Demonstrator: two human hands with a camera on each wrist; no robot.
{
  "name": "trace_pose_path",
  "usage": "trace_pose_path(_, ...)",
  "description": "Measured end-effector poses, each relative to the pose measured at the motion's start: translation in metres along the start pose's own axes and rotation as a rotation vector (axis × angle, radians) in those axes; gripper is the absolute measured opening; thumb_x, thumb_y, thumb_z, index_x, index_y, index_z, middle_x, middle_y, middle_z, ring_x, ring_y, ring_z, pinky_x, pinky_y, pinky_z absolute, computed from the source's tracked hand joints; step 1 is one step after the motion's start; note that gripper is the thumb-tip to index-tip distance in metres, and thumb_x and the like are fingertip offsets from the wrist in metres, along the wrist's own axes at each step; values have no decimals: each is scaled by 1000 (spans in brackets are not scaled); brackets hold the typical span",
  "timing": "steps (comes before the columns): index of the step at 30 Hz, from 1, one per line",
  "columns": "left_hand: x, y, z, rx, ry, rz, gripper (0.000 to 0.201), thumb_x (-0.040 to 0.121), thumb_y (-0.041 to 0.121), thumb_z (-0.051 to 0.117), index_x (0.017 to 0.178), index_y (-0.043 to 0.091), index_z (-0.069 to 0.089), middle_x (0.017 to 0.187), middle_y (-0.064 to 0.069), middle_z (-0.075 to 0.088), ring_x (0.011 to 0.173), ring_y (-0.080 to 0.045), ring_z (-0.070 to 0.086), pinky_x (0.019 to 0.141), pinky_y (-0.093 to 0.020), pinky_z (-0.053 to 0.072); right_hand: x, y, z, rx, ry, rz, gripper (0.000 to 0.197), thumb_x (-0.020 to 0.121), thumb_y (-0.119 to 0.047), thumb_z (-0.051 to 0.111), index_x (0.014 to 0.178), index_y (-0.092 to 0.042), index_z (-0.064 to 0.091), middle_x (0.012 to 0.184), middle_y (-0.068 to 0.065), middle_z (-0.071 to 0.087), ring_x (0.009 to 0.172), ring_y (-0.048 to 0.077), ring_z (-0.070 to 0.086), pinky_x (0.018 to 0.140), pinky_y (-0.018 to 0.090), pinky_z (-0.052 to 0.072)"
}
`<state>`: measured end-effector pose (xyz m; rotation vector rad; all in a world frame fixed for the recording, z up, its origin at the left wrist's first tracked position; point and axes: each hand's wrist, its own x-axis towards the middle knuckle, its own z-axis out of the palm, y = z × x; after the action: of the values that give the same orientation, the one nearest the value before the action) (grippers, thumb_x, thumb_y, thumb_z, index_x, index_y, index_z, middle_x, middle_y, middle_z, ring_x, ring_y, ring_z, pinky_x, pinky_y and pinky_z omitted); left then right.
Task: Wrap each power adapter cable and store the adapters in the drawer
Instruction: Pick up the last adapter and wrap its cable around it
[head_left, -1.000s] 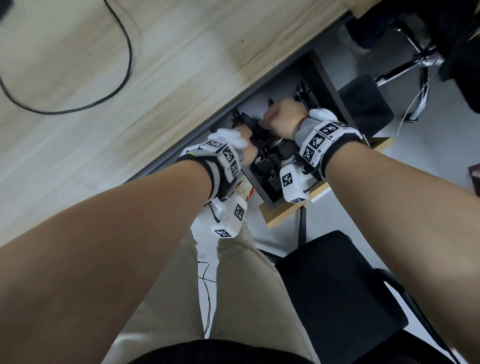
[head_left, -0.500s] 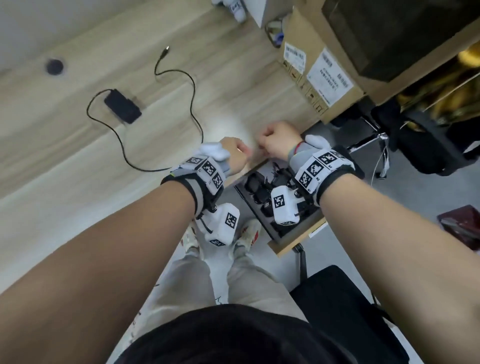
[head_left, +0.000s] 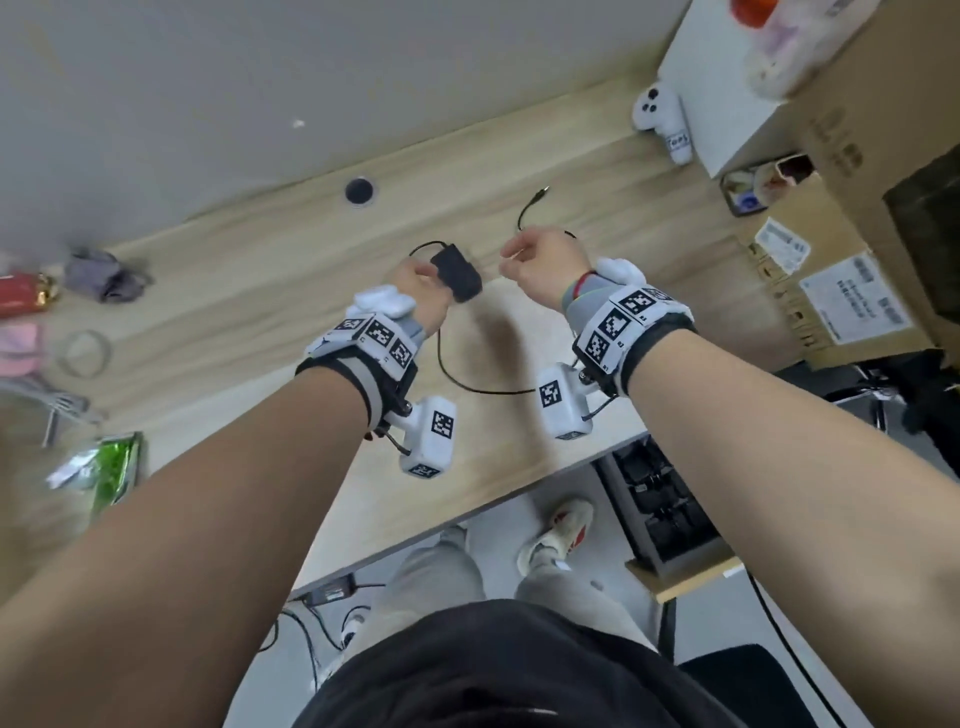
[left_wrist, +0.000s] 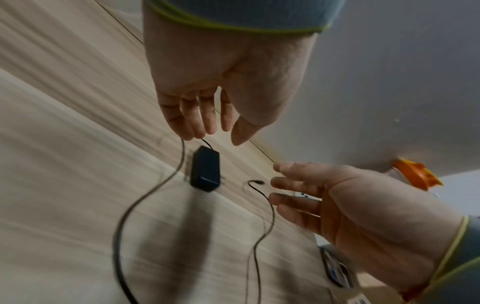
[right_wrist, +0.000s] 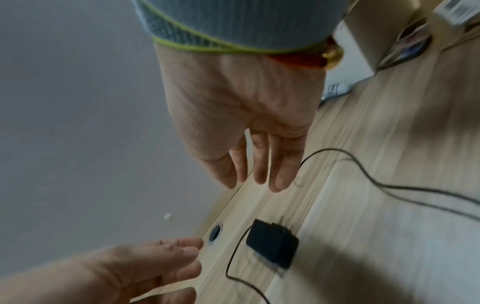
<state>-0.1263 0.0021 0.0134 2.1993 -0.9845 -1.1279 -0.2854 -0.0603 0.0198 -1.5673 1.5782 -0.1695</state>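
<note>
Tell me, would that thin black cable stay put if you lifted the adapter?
Probably not. The cable lies in loose curves on the desk, so it looks floppy and would likely trail behind. The adapter is a small solid block, probably light and unlikely to roll.

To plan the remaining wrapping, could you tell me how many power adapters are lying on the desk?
1: the black power adapter lies on the desk between both hands, its cable unwound. Others may be hidden.

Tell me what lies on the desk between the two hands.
Between the left hand and the right hand lies the black adapter, with its cable looping on the desk; the head view shows it.
</note>
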Motion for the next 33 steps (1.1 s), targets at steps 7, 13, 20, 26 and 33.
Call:
trace_pose_path(7, 36, -47, -39, 14, -50, -116, 48, 86, 24, 69, 132, 20, 55, 127, -5, 59, 91, -19, 58, 86, -30, 50, 52, -25, 68, -196, -88, 64, 58, 84, -25, 63, 140, -29, 46, 137, 13, 42, 116, 32, 54, 98, 34, 46)
trace_pose_path(13, 51, -65, -47, -27, -95, -151, 47, 88, 24, 68, 133, 17, 55, 118, 0, 57, 93, -18, 56, 82, -27, 46, 70, -24, 97, -364, -133, 156, 70, 79, -31, 69, 140, -24, 35, 133, 9, 38, 111, 37, 54, 97, 45, 48)
trace_pose_path(20, 59, -67, -52, 6, -117, -137, 35, 89, 22, 65, 123, 20, 61, 111, 1, 65, 85, -17, 61, 78, -27, 51, 70, -21, 102, -566, -196, 214, 68, 61, -52, 67, 117, -17, 51, 112, 6, 56, 97, 31, 61, 87, 41, 53)
trace_pose_path(26, 53, -56, -47, 35, -129, -99, 33, 87, 22, 68, 120, 18, 62, 107, -1, 67, 89, -18, 61, 84, -28, 51, 55, -12, 89, -614, -251, 181, 31, 78, -39, 70, 97, -15, 64, 80, 3, 60, 78, 26, 59, 69, 29, 47)
trace_pose_path(33, 26, -17, -48, 62, -130, 104, 46, 83, 32, 75, 125, 22, 60, 113, 6, 58, 95, -13, 58, 77, -25, 44, 16, -18, 38, -82, -178, -75, 27, 75, -39, 78, 91, -21, 66, 91, 2, 70, 81, 19, 61, 75, 33, 51)
